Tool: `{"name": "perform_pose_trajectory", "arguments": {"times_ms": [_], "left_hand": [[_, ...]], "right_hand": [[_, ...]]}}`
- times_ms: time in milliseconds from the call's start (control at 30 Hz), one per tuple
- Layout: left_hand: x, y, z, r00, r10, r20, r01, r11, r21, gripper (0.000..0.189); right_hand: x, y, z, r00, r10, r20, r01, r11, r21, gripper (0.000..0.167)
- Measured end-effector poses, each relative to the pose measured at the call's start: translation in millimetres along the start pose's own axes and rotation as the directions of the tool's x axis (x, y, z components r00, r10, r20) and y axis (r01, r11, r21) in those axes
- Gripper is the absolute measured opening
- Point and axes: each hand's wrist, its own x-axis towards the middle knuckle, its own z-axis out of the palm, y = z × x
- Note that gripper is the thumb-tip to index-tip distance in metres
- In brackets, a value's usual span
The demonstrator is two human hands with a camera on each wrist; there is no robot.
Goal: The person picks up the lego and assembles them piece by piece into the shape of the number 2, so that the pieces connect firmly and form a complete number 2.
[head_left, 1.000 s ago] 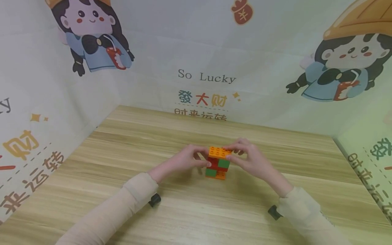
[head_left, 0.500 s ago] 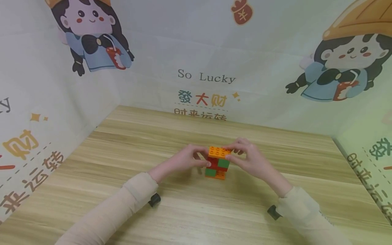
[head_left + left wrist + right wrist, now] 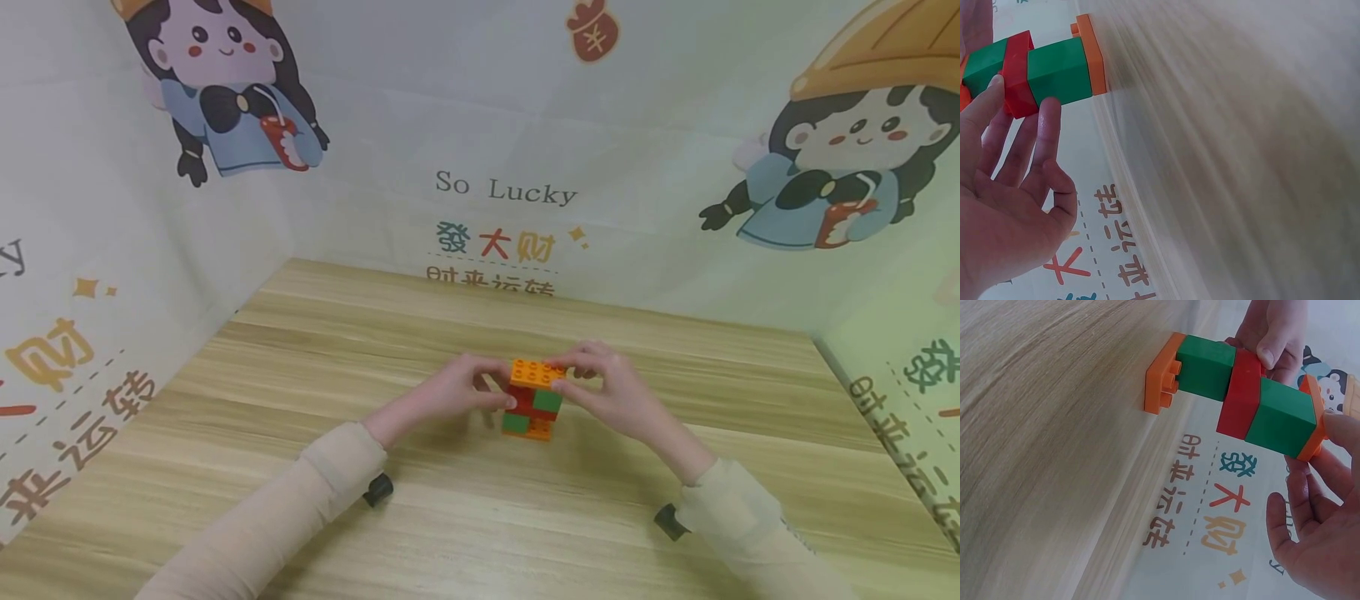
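Observation:
A small tower of toy building bricks stands on the wooden table (image 3: 420, 517). From the bottom up it has an orange brick (image 3: 1092, 59), a green brick (image 3: 1060, 70), a flat red brick (image 3: 1240, 397), a second green brick (image 3: 1282, 417) and another orange brick (image 3: 529, 372). The two green bricks are offset to opposite sides. My left hand (image 3: 461, 387) pinches the red brick from the left, thumb in front and fingers behind. On the right, my right hand (image 3: 611, 387) pinches the end of the top orange brick between thumb and fingers.
A printed cloth (image 3: 375, 125) with cartoon figures and lettering hangs behind the table and along both sides. Dark cylindrical pieces (image 3: 378, 490) show below both cream sleeves (image 3: 345, 458).

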Motion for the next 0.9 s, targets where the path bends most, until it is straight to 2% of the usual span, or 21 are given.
{"name": "perform_pose_trajectory", "arguments": {"times_ms": [533,900], "left_hand": [[2.2,-1.0,-0.4,1.0,-0.006,0.003,0.006,1.0,-0.003,0.028],[3.4,-0.3,-0.4,1.0,-0.023,0.005,0.023,1.0,-0.016,0.031]], "right_hand": [[2.5,2.1,-1.6,1.0,0.013,-0.004,-0.013,1.0,-0.017,0.027],[7.2,5.3,-3.1,0.999,0.048,0.018,-0.048,0.998,0.027,0.027]]}}
